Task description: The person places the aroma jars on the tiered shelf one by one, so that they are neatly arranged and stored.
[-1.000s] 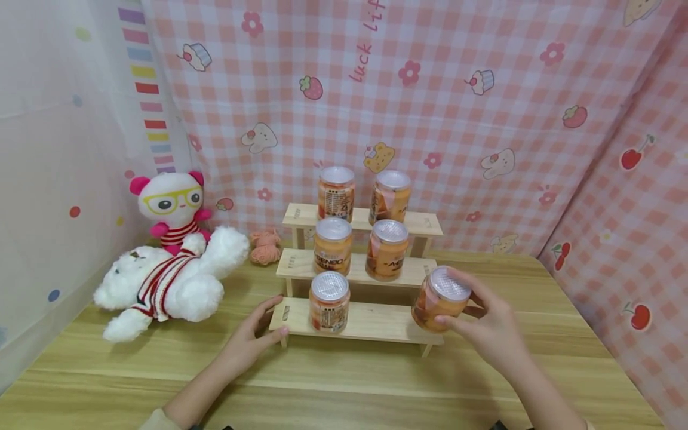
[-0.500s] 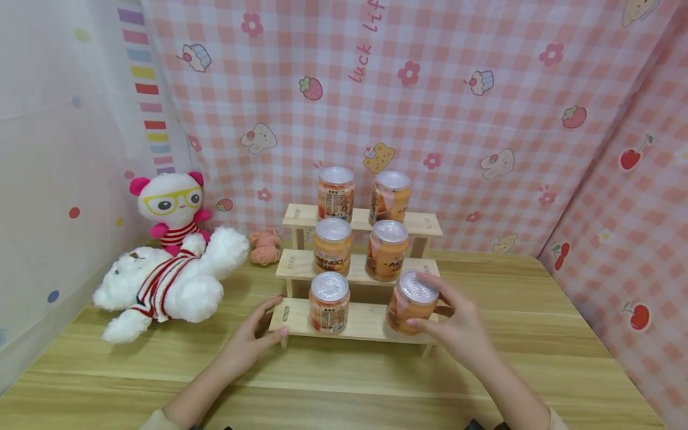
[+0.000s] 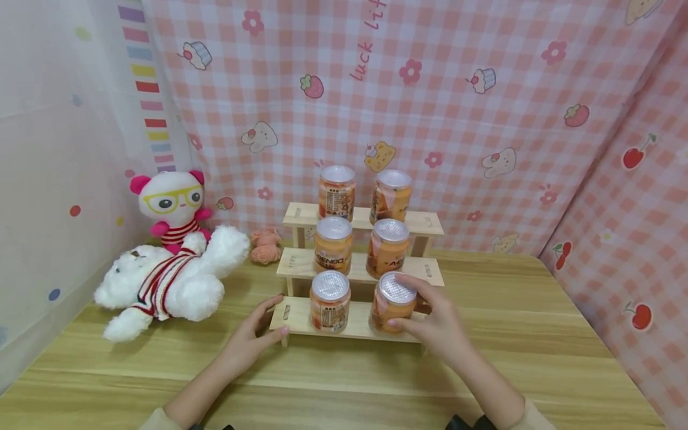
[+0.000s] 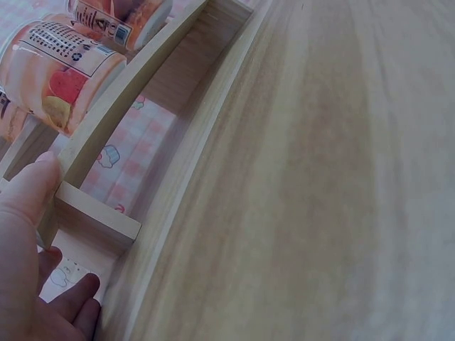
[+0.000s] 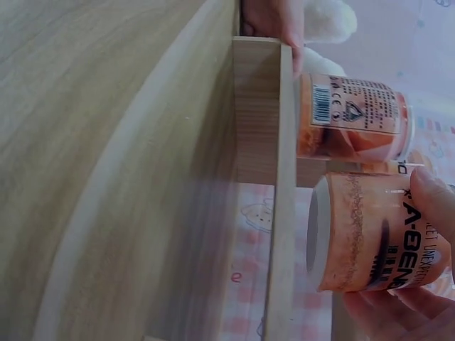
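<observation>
My right hand (image 3: pixel 438 325) holds an orange-labelled can (image 3: pixel 389 316) with a silver lid, thumb on one side and fingers around the other. In the right wrist view a narrow gap shows between this can's base (image 5: pixel 320 233) and the lowest step of the wooden tiered stand (image 3: pixel 290 322). Left of it, another can (image 3: pixel 329 310) stands upright on that step. At the stand's left end, my left hand (image 3: pixel 255 334) grips the lowest step, its thumb (image 4: pixel 32 188) at the front edge and other fingers behind.
Two cans stand on the middle step, including one can (image 3: pixel 333 248), and two on the top step, including another can (image 3: pixel 390 197). Left of the stand lie a white plush bear (image 3: pixel 172 280), a pink plush toy (image 3: pixel 172 200) and an orange yarn bundle (image 3: pixel 266 246). A checked cloth (image 3: pixel 457 119) hangs behind.
My right hand has carried its can leftward, from the lowest step's right end to beside the other can there. The left hand has stayed at the stand's left end.
</observation>
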{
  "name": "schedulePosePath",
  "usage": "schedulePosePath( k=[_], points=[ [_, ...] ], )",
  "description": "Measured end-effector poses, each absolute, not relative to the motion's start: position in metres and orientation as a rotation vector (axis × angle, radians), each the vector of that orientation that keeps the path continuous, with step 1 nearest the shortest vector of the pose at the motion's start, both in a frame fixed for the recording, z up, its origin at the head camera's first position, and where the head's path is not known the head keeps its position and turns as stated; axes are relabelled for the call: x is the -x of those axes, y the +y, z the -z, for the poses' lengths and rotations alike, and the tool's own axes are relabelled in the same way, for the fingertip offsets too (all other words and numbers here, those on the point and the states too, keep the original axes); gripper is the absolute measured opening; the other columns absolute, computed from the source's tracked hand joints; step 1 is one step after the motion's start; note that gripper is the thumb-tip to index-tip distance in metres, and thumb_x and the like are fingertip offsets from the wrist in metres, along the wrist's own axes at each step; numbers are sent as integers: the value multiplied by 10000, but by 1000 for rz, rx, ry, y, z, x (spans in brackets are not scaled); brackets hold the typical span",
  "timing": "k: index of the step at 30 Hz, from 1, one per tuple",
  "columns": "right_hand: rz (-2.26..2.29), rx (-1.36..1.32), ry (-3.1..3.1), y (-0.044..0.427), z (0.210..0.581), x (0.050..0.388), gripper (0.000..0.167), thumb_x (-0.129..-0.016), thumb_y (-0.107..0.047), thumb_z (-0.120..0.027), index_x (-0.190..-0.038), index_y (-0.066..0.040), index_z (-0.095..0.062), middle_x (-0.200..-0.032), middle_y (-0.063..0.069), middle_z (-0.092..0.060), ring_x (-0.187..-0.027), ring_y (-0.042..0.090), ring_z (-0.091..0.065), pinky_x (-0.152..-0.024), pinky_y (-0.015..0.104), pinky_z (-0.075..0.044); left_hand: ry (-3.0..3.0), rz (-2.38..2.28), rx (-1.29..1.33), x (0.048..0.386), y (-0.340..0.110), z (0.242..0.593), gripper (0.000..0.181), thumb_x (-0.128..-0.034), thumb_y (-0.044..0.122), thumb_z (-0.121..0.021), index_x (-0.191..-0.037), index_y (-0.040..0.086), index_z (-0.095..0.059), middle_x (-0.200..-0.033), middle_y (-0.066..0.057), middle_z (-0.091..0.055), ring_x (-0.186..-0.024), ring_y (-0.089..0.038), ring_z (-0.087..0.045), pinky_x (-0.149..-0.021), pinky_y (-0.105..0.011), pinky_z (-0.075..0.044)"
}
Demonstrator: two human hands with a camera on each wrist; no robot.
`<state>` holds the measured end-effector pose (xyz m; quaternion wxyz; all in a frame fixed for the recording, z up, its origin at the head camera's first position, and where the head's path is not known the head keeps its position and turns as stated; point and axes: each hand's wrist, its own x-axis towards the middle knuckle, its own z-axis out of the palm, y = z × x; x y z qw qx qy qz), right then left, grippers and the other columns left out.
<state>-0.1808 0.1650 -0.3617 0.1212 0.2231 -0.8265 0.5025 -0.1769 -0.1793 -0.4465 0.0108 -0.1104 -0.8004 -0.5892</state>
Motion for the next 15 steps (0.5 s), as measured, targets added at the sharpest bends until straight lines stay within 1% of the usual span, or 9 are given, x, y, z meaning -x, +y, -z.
schedulePosePath(
  k=[7,15],
  points=[
    [-1499,-649,-2440,160,367,183,737,-652,-35,-862,-1317,-154,-566,-1288,106,-566,-1055,251,-597,-824,312,-522,-2498,1830,353,177,-179,446,676,-885,255,-707,-1459,123,-376,-1402,-238,-439,-1272,-414,-418,-1012,-551,-346],
    [-1527,-601,-2471,158,370,184,746,-651,-42,-864,-1323,-161,-560,-1296,99,-554,-1087,260,-581,-840,295,-512,-2508,1826,362,177,-179,445,666,-895,259,-694,-1460,114,-371,-1395,-241,-445,-1272,-414,-417,-1010,-554,-344]
  ],
)
